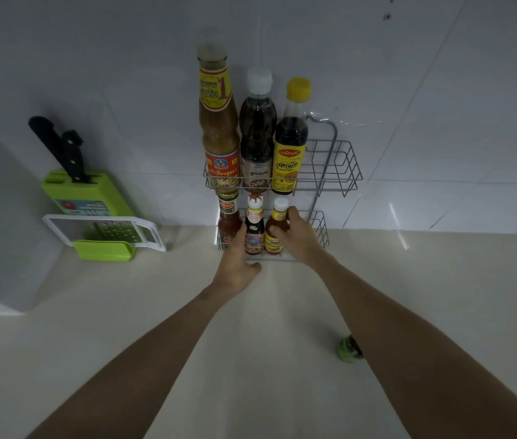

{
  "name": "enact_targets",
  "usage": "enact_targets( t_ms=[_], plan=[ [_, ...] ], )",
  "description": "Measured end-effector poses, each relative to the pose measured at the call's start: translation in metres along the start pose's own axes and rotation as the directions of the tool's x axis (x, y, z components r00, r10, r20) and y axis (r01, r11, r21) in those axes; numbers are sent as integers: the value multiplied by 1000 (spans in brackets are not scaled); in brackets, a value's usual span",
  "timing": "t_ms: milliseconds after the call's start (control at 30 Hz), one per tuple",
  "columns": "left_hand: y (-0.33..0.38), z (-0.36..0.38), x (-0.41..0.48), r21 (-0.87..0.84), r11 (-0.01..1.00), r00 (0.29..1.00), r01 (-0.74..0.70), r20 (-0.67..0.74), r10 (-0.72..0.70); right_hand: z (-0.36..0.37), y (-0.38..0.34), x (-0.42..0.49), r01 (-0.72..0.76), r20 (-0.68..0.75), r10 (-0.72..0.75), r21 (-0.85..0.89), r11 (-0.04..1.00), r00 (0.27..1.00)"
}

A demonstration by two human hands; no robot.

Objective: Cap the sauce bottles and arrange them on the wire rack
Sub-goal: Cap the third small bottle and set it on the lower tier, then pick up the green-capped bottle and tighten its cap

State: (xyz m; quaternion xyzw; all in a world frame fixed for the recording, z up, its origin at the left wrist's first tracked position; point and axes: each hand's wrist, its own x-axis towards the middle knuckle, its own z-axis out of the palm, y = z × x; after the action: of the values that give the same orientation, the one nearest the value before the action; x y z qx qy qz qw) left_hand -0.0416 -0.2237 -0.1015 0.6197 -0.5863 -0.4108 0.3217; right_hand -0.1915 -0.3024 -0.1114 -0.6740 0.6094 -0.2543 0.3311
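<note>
Against white tiles, both hands [263, 245] flank the rack's [339, 166] lower bottles [254, 229].

A home kitchen: pale countertop [156, 312] meeting white tiled wall [441, 106]. Sauce bottles crowding a two-tier wire rack [339, 172] against that wall; left of the rack, a green knife block [92, 198] and a grater [108, 232].

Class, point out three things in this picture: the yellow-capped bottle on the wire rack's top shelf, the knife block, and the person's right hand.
Yellow-capped bottle [290, 134]: head view, on its dark body.
Knife block [92, 198]: head view, on its green front.
Right hand [296, 237]: head view, on the back of the hand.
</note>
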Motion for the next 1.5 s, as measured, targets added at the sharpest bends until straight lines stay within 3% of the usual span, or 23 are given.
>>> enact_targets(
  t_ms=[100, 233, 367, 500, 600, 700, 833, 1033, 1167, 1333, 1500],
  plan=[
    [1, 0, -8, 9, 1000, 999, -5, -34, 5, -12, 0, -14, -17, 49, 17, -2, 1000, 999],
    [-6, 12, -25, 36, 999, 999, 16, -44, -15, -57, 24, -55, 23, -96, -15, 77, 997, 995],
    [-6, 50, -49, 91, 996, 996, 9, 87, -17, -95, 81, -115, -30, -164, 24, -35, 999, 986],
    [3, 100, -73, 108, 994, 949, -28, 314, -7, -108, 135, -177, -154, 5, 158, -185, 971, 987],
    [14, 135, -86, 115, 992, 893, -48, 449, -9, -101, 163, -206, -153, 128, 201, -313, 938, 971],
    [17, 159, -92, 132, 989, 862, -67, 507, -9, -87, 177, -215, -191, 82, 229, -327, 926, 970],
    [17, 177, -93, 129, 990, 897, -56, 442, -7, -78, 177, -217, -191, -20, 194, -302, 934, 981],
    [16, 177, -92, 124, 989, 913, -78, 407, 21, -95, 156, -210, -3, -123, -8, -85, 996, 992],
    [25, 165, -90, 141, 988, 951, -56, 309, 10, -116, 123, -203, 203, -123, -211, -77, 976, 970],
    [34, 142, -86, 120, 989, 959, -92, 279, 56, -131, 101, -196, 449, 81, -445, -281, 848, 892],
    [40, 118, -89, 41, 999, 940, -29, 341, 13, -144, 73, -191, 494, 204, -456, -220, 841, 866]
  ],
)
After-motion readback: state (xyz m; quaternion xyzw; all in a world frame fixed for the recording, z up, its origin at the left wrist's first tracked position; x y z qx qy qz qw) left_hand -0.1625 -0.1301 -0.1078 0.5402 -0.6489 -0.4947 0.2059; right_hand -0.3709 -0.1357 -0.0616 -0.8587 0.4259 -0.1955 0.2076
